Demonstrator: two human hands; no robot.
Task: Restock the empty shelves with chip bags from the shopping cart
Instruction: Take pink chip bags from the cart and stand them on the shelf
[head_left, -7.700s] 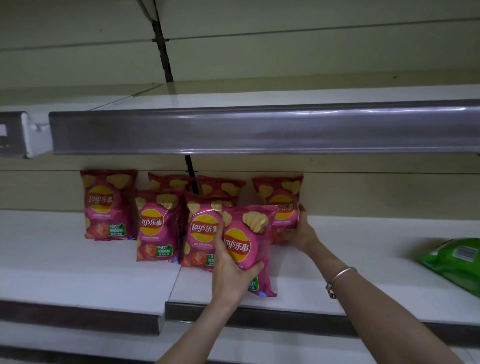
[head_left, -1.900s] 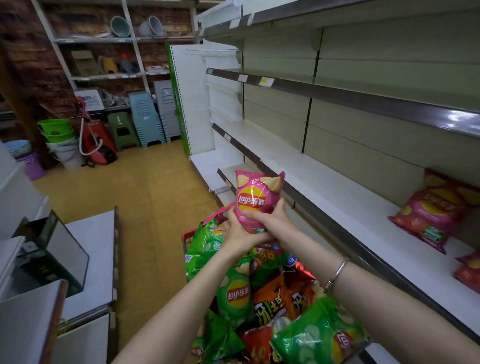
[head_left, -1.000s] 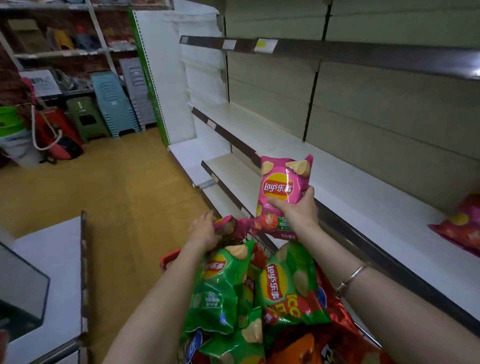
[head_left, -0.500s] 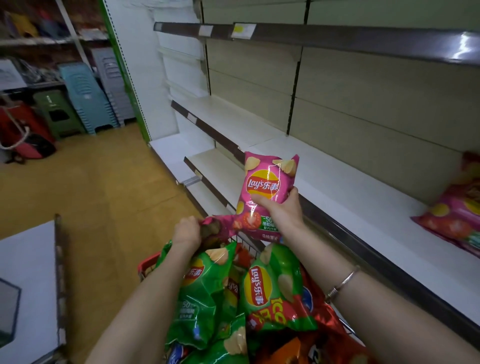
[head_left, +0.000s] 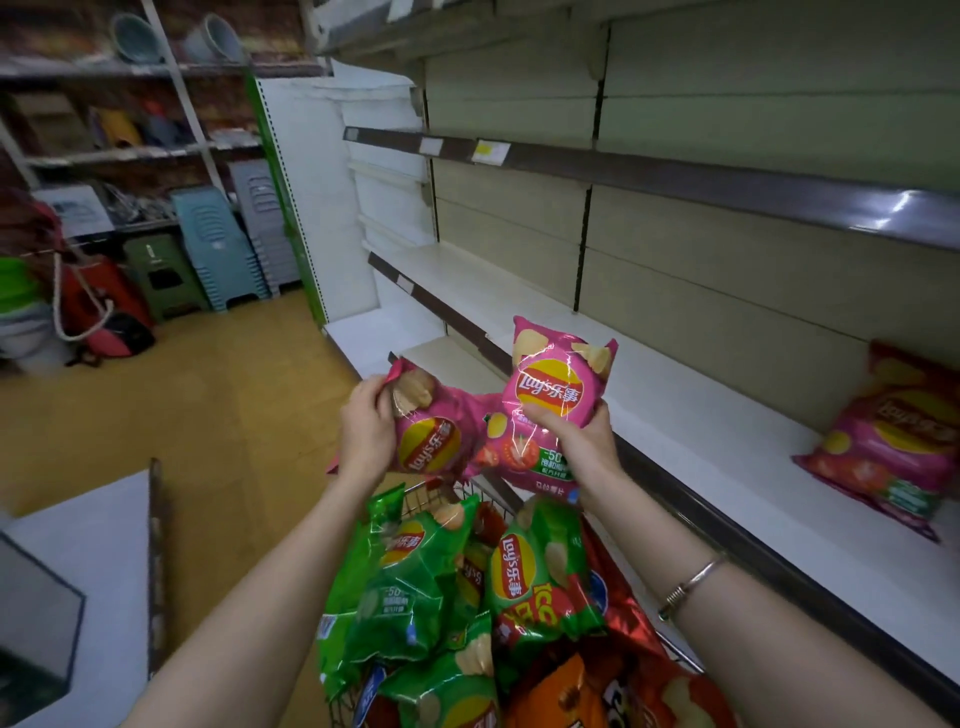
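Your left hand (head_left: 366, 431) grips one pink chip bag (head_left: 431, 444) near its top, tilted; your right hand (head_left: 582, 441) clutches a second pink bag (head_left: 556, 387) upright. Both bags are above the shopping cart (head_left: 434, 496), beside the white shelf (head_left: 701, 415), where more pink bags (head_left: 893, 441) lean.

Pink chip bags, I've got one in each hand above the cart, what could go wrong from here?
1. The left hand grips the tilted pink bag only near its top edge, so it could slip and fall.
2. The right hand squeezes the upright pink bag across its middle, which may crush chips.
3. The green bags are piled high in the shopping cart and could spill if bumped.
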